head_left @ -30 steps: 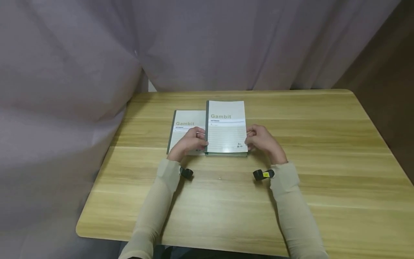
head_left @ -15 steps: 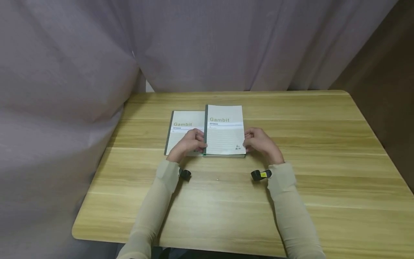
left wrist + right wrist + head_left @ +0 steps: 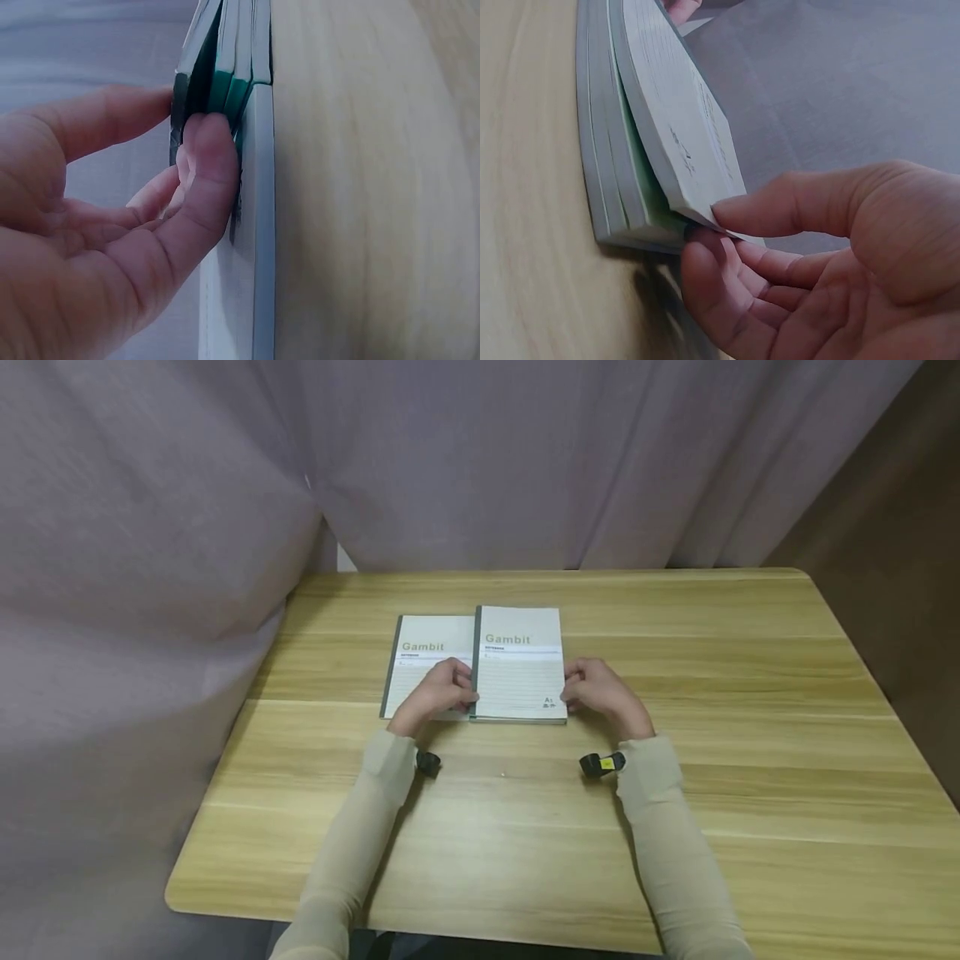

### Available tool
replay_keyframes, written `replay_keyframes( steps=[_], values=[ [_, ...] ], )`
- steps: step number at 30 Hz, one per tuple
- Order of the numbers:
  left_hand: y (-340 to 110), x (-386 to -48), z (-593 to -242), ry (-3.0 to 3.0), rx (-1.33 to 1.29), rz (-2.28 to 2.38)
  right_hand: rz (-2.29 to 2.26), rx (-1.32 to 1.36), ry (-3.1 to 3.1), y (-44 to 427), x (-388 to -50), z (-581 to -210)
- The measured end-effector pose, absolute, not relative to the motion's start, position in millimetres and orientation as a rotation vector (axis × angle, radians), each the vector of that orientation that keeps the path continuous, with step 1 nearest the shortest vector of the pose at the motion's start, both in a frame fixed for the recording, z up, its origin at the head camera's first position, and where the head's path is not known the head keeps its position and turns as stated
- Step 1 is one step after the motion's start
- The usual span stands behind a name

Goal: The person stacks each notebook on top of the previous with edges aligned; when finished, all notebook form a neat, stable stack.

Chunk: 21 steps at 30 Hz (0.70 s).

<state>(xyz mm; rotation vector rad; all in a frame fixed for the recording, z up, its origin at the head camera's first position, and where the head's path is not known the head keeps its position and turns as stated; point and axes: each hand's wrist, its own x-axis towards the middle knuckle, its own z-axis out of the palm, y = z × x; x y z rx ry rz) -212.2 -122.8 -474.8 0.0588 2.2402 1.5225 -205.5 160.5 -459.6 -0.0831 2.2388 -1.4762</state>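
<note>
A white Gambit notebook (image 3: pixel 519 664) with a dark spine tops a stack of notebooks in the head view. My left hand (image 3: pixel 435 693) grips its spine edge, thumb on the spine and fingers beneath, as the left wrist view shows. At the opposite edge my right hand (image 3: pixel 602 689) pinches the near corner between thumb and fingers. In the right wrist view, a narrow gap separates this top notebook (image 3: pixel 682 127) from the lower notebooks (image 3: pixel 619 195), and a green cover shows inside it. Another Gambit notebook (image 3: pixel 420 631) lies flat to the left, partly hidden by my left hand.
The stack stands on a wooden table (image 3: pixel 750 710), towards its back edge. A grey curtain (image 3: pixel 465 468) hangs behind and along the left side. Dark wrist cameras (image 3: pixel 600 765) sit on both beige-sleeved arms.
Both hands have brought the top notebook down and slightly towards me. The green strip at its near edge has narrowed. The left notebook has stayed put.
</note>
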Motion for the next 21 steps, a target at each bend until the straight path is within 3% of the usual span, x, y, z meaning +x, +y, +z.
replay_keyframes(
  steps=[21],
  values=[
    [-121.4,-208.2,-471.8,2.337,0.067,1.360,-1.312,-0.085,2.410,155.4,-204.7,-459.2]
  ],
)
